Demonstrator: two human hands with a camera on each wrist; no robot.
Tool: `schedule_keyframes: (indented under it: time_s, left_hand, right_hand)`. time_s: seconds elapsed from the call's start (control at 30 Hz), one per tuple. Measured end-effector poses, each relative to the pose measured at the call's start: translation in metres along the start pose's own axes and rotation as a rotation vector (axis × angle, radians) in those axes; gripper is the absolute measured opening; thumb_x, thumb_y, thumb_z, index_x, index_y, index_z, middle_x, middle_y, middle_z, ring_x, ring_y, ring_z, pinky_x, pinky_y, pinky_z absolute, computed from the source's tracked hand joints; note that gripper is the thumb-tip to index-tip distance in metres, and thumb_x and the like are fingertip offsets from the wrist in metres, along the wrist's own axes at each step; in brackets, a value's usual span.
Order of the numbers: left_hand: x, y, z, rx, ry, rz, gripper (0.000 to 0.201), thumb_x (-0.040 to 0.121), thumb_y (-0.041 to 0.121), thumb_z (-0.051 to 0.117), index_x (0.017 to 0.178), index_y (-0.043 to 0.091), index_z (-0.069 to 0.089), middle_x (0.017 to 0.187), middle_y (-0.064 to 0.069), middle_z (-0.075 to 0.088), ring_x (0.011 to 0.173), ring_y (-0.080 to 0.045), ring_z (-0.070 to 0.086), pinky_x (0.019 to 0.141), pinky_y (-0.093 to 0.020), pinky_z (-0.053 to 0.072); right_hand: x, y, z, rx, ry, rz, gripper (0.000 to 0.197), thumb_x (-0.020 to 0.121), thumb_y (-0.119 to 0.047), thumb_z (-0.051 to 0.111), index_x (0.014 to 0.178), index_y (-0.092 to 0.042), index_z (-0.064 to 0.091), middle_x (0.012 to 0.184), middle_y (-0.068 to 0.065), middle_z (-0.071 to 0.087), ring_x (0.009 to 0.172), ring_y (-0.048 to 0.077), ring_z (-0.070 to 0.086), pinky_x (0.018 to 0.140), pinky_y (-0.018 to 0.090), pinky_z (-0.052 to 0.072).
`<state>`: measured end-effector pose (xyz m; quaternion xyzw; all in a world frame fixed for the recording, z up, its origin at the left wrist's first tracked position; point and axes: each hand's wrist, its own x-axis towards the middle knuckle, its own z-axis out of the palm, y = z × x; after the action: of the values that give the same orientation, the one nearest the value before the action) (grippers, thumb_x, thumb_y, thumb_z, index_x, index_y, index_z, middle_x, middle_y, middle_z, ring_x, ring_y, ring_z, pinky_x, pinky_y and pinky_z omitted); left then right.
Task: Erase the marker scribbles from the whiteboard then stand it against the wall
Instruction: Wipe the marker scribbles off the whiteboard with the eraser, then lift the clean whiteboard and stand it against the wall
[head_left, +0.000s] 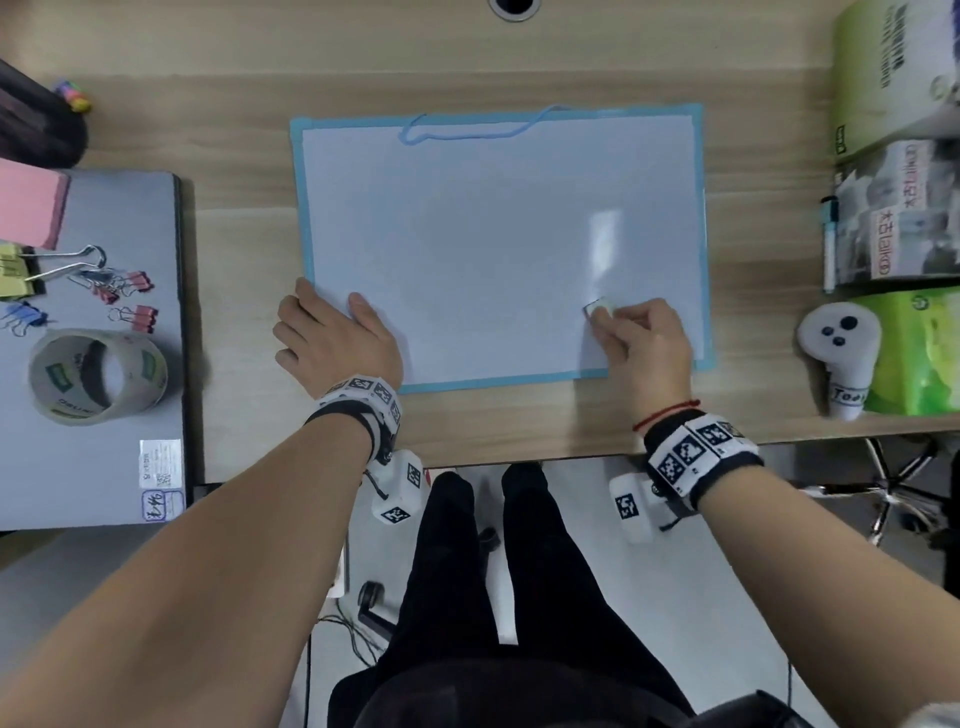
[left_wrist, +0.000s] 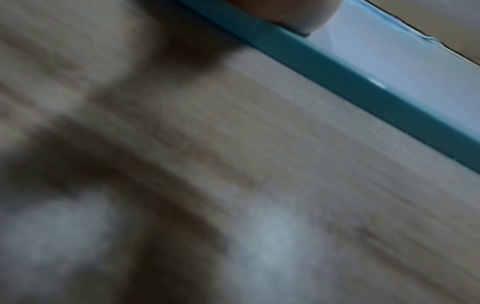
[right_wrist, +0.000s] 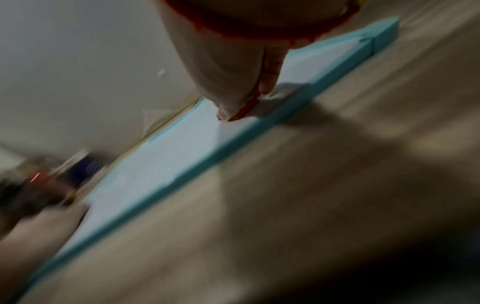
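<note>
Whiteboard (head_left: 498, 244) flat on your desk (head_left: 249, 249), your left hand (head_left: 340, 338) spread flat on its near-left corner, your right hand (head_left: 647, 338) pinching a small eraser (head_left: 598, 307) against its surface.

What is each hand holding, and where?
Right hand pinches a small eraser by its near end. Left hand holds nothing; it presses the whiteboard corner.

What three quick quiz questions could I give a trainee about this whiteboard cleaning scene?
1. True or false: marker scribbles show on the whiteboard.
2. Which hand holds the small eraser? A left hand, B right hand.
3. Fill in: the whiteboard lies ___ on the desk.

Key: 1 false, the surface looks clean. 2 B; the left hand only presses the board's near left corner. 3 flat.
</note>
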<state>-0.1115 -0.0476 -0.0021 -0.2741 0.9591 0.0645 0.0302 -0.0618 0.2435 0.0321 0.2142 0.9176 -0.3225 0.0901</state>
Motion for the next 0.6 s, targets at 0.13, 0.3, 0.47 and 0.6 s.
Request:
schedule_keyframes:
  time_s: [0.13,0.3,0.47,0.6]
  left_hand:
    - [-0.001,0.0,-0.001,-0.007,0.006,0.008,0.058,0.101,0.044,0.029,0.143,0.005,0.038,0.136,-0.014,0.046,0.11,-0.032,0.046,0.084,-0.043,0.038]
    - [0.001,0.0,0.0,-0.014,0.005,0.01,0.059,0.1,0.044,0.029,0.143,0.005,0.039,0.135,-0.014,0.047,0.11,-0.032,0.047,0.083,-0.043,0.037]
    - [0.001,0.001,-0.003,-0.032,-0.014,0.021,0.058,0.1,0.043,0.029,0.143,0.004,0.038,0.134,-0.014,0.047,0.108,-0.033,0.047,0.081,-0.043,0.038]
    - [0.002,0.001,-0.006,-0.043,-0.033,0.028,0.058,0.1,0.043,0.031,0.143,0.004,0.039,0.134,-0.014,0.048,0.109,-0.032,0.048,0.081,-0.043,0.039]
  right_hand:
    - [0.008,0.016,-0.015,-0.064,0.102,0.026,0.019,0.094,-0.026,0.062,0.104,-0.013,0.072,0.11,0.013,0.064,0.099,0.026,0.06,0.078,0.016,0.037]
    - [0.017,0.001,-0.008,0.003,0.226,0.022,0.02,0.092,-0.022,0.067,0.101,-0.005,0.074,0.099,0.014,0.061,0.084,0.017,0.056,0.074,0.015,0.041]
    - [0.01,0.013,-0.016,-0.089,0.128,0.038,0.021,0.094,-0.025,0.063,0.106,-0.012,0.074,0.108,0.017,0.064,0.098,0.03,0.06,0.076,0.014,0.034]
    - [0.01,0.01,-0.029,-0.186,0.212,0.036,0.016,0.093,-0.018,0.066,0.105,-0.009,0.073,0.104,0.02,0.063,0.092,0.034,0.063,0.074,0.021,0.038]
